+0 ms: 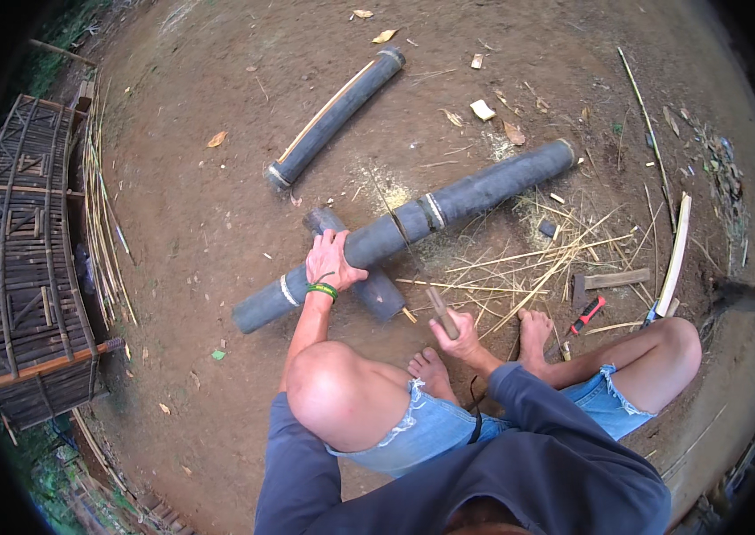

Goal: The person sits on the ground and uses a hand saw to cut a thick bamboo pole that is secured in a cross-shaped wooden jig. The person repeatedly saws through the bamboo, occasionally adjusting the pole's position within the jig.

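A long dark bamboo pole (475, 194) lies slanted across a short dark log (379, 290) on bare dirt. My left hand (331, 259), with a green and yellow wristband, presses down on the pole where it crosses the log. My right hand (454, 336) grips the wooden handle of a long blade (400, 239). The blade's edge is set into the pole just right of my left hand. I squat low, bare feet by the log.
A second dark bamboo pole (335, 116) with a pale split strip lies farther away. Thin bamboo strips (545, 259) litter the ground at right, with a red-handled tool (586, 314) and a pale slat (675, 254). A slatted bamboo cage (28, 259) stands at left.
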`<state>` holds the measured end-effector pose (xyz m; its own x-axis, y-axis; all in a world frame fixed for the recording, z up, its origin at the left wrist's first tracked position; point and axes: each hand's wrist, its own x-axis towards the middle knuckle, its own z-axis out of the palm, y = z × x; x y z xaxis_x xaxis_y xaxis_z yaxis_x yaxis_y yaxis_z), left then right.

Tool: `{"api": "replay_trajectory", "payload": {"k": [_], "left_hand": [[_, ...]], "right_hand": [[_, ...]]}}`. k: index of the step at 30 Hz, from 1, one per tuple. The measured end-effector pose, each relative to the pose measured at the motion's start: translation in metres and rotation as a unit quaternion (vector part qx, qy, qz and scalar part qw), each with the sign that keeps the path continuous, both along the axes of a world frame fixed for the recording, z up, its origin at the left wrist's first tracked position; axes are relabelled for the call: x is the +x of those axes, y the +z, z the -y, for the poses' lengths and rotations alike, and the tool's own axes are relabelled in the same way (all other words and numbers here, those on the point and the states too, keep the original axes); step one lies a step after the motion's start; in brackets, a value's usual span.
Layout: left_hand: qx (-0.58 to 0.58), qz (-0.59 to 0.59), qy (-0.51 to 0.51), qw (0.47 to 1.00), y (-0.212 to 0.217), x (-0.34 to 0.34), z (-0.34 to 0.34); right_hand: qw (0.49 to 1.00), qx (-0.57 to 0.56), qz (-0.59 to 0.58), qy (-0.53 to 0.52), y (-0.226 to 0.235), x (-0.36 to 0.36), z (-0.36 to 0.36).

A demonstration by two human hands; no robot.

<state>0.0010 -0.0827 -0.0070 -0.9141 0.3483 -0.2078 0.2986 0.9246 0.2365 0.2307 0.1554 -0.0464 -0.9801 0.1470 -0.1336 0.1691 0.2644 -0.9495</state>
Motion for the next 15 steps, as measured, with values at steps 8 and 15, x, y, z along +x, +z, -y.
{"api": "replay_trajectory", "payload": {"k": [8, 15], "left_hand": [[-0.016, 0.018, 0.019, 1.0, 0.009, 0.002, -0.006], [0.009, -0.035, -0.019, 0.999, 0.003, -0.002, -0.005]], "right_hand": [[0.992, -0.079, 0.055, -0.08, 0.151, -0.048, -0.009], [0.994, -0.066, 0.068, -0.062, 0.178, 0.003, -0.039]]}}
